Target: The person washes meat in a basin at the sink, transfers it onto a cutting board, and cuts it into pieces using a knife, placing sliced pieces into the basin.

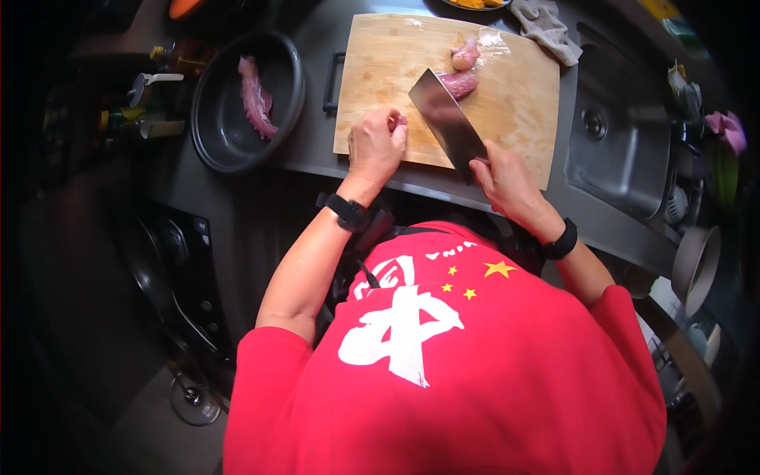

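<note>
My right hand (511, 184) grips the handle of a cleaver (448, 125), its broad blade slanting up and left over the wooden cutting board (522, 119). Closed at the board's left front edge, my left hand (375, 146) pinches a small pinkish piece of raw meat (402, 121), mostly hidden by the fingers. Beyond the blade lies a chunk of raw meat (461, 84), partly covered by it. A smaller lump of meat (465, 54) rests just behind that chunk.
A dark bowl (207, 127) with a long strip of raw meat (255, 99) stands left of the board. To the right is a metal sink (613, 170). A grey cloth (546, 30) lies at the back right. Bottles and jars crowd the far left.
</note>
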`<state>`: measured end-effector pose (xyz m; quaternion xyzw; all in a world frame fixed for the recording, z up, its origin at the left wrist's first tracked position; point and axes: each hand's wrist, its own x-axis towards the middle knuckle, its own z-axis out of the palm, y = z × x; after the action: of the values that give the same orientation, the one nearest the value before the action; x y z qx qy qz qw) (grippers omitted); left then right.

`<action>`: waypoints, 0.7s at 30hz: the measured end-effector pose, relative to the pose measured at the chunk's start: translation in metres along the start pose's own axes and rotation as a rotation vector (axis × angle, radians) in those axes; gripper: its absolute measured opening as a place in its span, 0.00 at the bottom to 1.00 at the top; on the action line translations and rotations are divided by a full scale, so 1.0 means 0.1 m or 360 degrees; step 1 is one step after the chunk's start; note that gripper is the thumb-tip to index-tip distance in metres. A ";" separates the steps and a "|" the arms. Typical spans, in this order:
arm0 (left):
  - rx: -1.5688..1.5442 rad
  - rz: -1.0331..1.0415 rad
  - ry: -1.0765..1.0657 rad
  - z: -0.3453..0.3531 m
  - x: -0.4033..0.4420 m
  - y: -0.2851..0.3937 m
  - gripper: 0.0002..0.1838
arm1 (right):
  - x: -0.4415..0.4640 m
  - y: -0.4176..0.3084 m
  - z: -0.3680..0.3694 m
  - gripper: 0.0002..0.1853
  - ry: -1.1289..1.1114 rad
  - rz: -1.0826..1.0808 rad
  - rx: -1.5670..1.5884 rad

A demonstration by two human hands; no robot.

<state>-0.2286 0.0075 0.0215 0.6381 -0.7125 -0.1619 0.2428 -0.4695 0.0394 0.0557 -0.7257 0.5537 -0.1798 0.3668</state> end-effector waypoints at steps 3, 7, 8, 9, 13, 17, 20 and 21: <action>-0.1362 -0.0832 -0.0299 -0.04 0.03 -0.09 0.04 | -0.01 -0.04 -0.04 0.11 -0.0172 0.0161 0.0191; -0.1696 -0.0573 -0.0075 -0.03 0.00 -0.09 0.11 | 0.00 -0.09 -0.06 0.11 -0.0184 0.0154 0.0254; -0.1694 -0.0571 -0.0076 0.00 -0.01 -0.09 0.11 | 0.00 -0.09 -0.05 0.11 -0.0181 0.0132 0.0242; -0.1621 -0.0535 0.0031 0.03 -0.01 -0.06 0.11 | 0.01 -0.10 -0.05 0.11 -0.0180 0.0131 0.0244; -0.0942 -0.0237 0.0118 -0.01 -0.07 -0.08 0.10 | 0.01 -0.12 -0.05 0.11 -0.0226 0.0126 0.0189; -0.0662 -0.0161 0.0052 -0.11 -0.17 -0.05 0.10 | -0.03 -0.15 -0.07 0.11 -0.0291 0.0141 0.0073; -0.0611 -0.0154 0.0054 -0.12 -0.24 -0.06 0.09 | -0.04 -0.11 -0.03 0.11 -0.0287 0.0138 0.0038; -0.0581 -0.0165 0.0030 -0.13 -0.24 -0.05 0.09 | -0.05 -0.12 -0.02 0.11 -0.0293 0.0139 0.0039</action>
<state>-0.2157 0.0312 0.0262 0.6207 -0.6352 -0.2946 0.3526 -0.4642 0.0446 0.0660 -0.7097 0.5466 -0.1028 0.4325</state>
